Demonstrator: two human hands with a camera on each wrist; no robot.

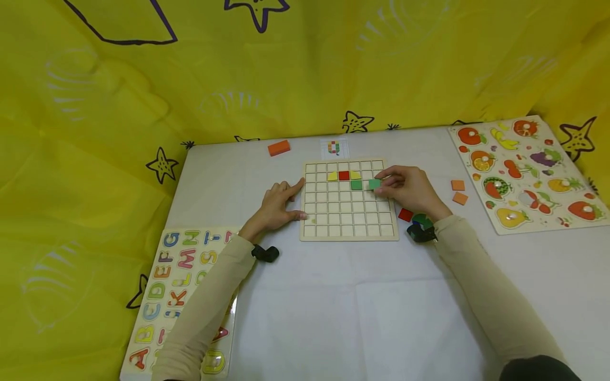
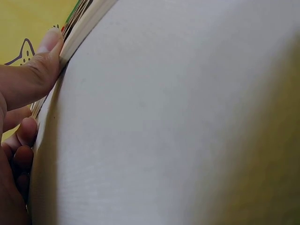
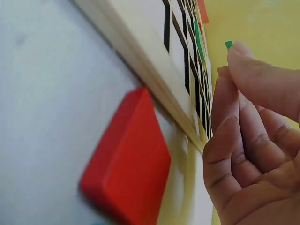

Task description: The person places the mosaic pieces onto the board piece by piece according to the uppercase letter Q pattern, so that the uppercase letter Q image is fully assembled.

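Green tile [image 1: 374, 184] | right fingers [image 1: 393, 170] pinch it | left fingers [image 1: 296, 189] splayed at board edge [image 1: 302, 200] | white cells [image 1: 346, 218] nearside

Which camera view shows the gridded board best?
The head view: nearly all of the gridded board shows there, grid face up. The left wrist view catches only a slim edge-on strip; the right wrist view, a steeply slanted part.
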